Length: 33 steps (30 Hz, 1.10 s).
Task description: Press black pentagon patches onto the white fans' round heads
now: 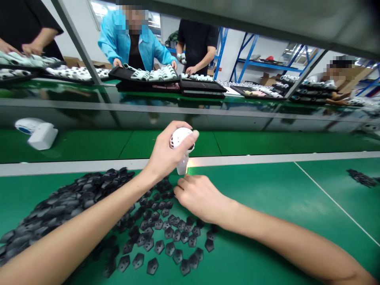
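Observation:
My left hand [166, 148] is wrapped around a white round-headed device [180, 135] with dark openings along its side. A pale stem [182, 165] points down from the device, over the near edge of the belt. Just below it, my right hand [202, 198] rests low over the green table, its fingers curled in; whatever they may hold is hidden. A small warm glow shows between the stem and the right fingers. Flat black five-sided pieces [159, 247] with small holes lie spread under and before my right hand. A large heap of black pieces [74, 198] is on the left, partly behind my left forearm.
A green conveyor belt [148, 142] with a pale edge strip runs across ahead. On it, at left, stands a white device with a boxy base [43, 135]. Several people work beyond, with black trays [124, 74] of pale parts. More black pieces [360, 178] lie far right.

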Motion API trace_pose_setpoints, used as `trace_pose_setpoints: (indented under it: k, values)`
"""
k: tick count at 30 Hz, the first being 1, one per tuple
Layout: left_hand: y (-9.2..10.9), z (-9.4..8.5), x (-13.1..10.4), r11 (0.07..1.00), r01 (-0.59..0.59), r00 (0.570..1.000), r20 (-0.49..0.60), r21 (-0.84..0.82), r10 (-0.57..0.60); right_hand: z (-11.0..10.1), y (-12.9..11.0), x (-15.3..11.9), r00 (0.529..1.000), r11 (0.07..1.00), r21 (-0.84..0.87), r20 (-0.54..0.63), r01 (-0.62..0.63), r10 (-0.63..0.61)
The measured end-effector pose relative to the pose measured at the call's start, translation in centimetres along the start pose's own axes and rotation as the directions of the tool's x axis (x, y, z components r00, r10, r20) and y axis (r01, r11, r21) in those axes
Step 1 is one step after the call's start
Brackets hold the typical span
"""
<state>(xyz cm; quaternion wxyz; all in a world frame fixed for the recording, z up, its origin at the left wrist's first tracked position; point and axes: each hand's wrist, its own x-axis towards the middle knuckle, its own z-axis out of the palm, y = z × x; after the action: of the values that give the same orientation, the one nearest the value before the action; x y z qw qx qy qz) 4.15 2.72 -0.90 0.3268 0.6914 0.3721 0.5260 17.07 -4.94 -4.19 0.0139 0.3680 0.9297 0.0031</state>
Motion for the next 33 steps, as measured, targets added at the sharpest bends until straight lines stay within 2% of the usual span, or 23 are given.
trace_pose_setpoints:
  k: [2, 6, 8, 10, 11, 12, 13, 14, 15, 16, 18, 20, 23, 27, 33]
  values:
    - [0.0, -0.1, 0.0, 0.998, 0.02, 1.0, 0.025, -0.068, -0.018, -0.4, -0.5, 0.0, 0.999, 0.999, -0.052, 0.046, 0.015, -0.013]
    - [-0.2, -0.4, 0.3, 0.975, 0.146, 0.983, 0.14, -0.169, -0.123, -1.1, 0.3, -0.5, 0.99, 0.994, -0.04, 0.088, -0.105, 0.109]
    - [-0.3, -0.6, 0.2, 0.971, 0.16, 0.976, 0.178, -0.178, -0.128, -2.0, 1.0, -1.1, 0.993, 0.991, 0.072, 0.013, -0.115, 0.115]
    - [-0.4, -0.6, -0.1, 0.973, 0.131, 0.98, 0.175, -0.19, -0.098, -3.2, 1.6, -1.9, 0.975, 0.947, 0.319, -0.197, -0.032, 0.099]
    - [-0.3, -0.7, -0.3, 0.975, 0.099, 0.986, 0.152, -0.196, -0.07, -4.0, 1.7, -2.4, 0.935, 0.884, 0.467, -0.331, 0.042, 0.131]
    - [-0.2, -0.7, -0.6, 0.978, 0.059, 0.993, 0.117, -0.201, -0.036, -4.8, 1.8, -2.8, 0.875, 0.788, 0.604, -0.441, 0.124, 0.201]
    - [-0.1, -0.7, -0.8, 0.979, 0.016, 0.997, 0.073, -0.204, -0.001, -5.5, 1.9, -3.1, 0.81, 0.661, 0.721, -0.504, 0.205, 0.299]
    - [0.2, -0.8, -1.1, 0.979, -0.032, 0.999, 0.02, -0.2, 0.037, -6.1, 2.0, -3.3, 0.761, 0.514, 0.814, -0.508, 0.271, 0.404]
    - [0.5, -0.8, -1.3, 0.979, -0.083, 0.996, -0.033, -0.184, 0.078, -6.5, 2.2, -3.4, 0.734, 0.36, 0.878, -0.467, 0.316, 0.494]
    - [0.8, -1.0, -1.5, 0.979, -0.136, 0.989, -0.078, -0.154, 0.126, -6.8, 2.3, -3.4, 0.729, 0.213, 0.915, -0.401, 0.342, 0.554]
    - [1.4, -1.3, -1.7, 0.957, -0.285, 0.953, -0.127, -0.053, 0.277, -7.0, 2.7, -3.0, 0.755, -0.015, 0.934, -0.279, 0.357, 0.593]
    - [1.9, -1.8, -1.8, 0.888, -0.458, 0.88, -0.116, 0.051, 0.46, -6.7, 2.9, -2.5, 0.785, -0.127, 0.928, -0.216, 0.349, 0.581]
    - [2.3, -2.5, -1.7, 0.772, -0.623, 0.773, -0.059, 0.124, 0.632, -6.2, 2.8, -1.8, 0.807, -0.156, 0.928, -0.2, 0.338, 0.555]
    - [2.5, -2.9, -1.8, 0.697, -0.688, 0.714, 0.018, 0.201, 0.7, -6.0, 1.9, -1.7, 0.829, -0.162, 0.933, -0.195, 0.322, 0.524]
    - [3.0, -3.1, -1.6, 0.568, -0.776, 0.615, 0.128, 0.275, 0.778, -6.2, 1.4, -2.1, 0.883, -0.301, 0.918, -0.096, 0.257, 0.46]
